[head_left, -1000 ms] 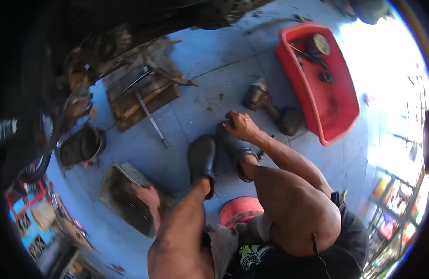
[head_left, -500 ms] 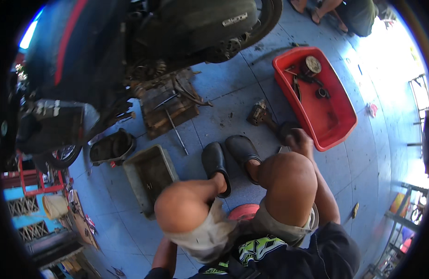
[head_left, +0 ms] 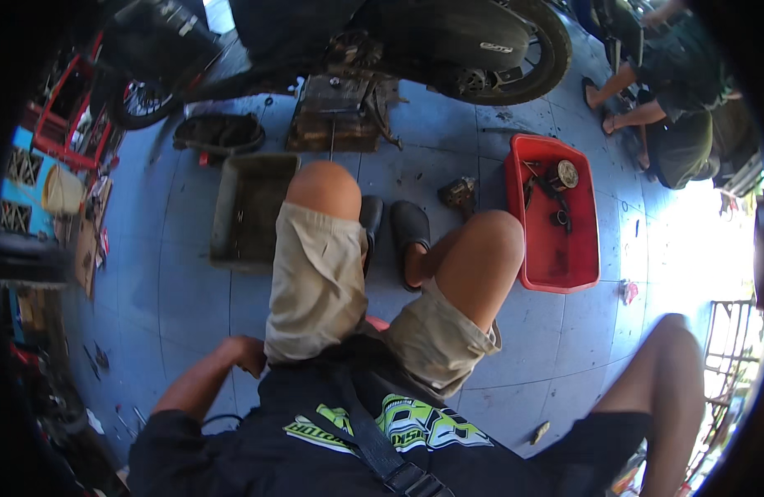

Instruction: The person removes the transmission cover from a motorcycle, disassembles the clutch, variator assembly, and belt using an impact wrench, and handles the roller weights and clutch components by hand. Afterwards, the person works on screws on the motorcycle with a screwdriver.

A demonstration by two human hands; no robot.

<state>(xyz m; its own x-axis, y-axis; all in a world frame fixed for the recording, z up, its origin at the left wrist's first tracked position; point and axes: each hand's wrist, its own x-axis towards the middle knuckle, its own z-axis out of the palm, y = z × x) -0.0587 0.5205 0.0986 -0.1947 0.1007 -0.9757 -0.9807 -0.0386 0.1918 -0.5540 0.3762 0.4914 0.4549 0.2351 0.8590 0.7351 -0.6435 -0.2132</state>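
Observation:
My left hand [head_left: 248, 354] hangs beside my left thigh in khaki shorts [head_left: 311, 282], its fingers partly hidden and too unclear to read. My right arm [head_left: 676, 364] is bent, elbow out to the right, and its hand is out of the frame at the lower edge. In front of my knees are a grey plastic tray [head_left: 221, 215], a red tray [head_left: 593, 240] with dark parts and tools in it, and a power tool [head_left: 456, 193] on the tiled floor beside my dark clogs [head_left: 409, 224].
A black motorbike [head_left: 440, 41] spans the top, with a stained wooden block [head_left: 328, 132] and a black casing [head_left: 218, 134] below it. Another person [head_left: 680, 66] is at the upper right. Shelving [head_left: 63, 99] stands at left, a metal rack [head_left: 730, 340] at right.
The view has lifted toward the motorbike. My left hand has left the grey tray for my thigh; my right hand has risen from near the power tool and gone out of view.

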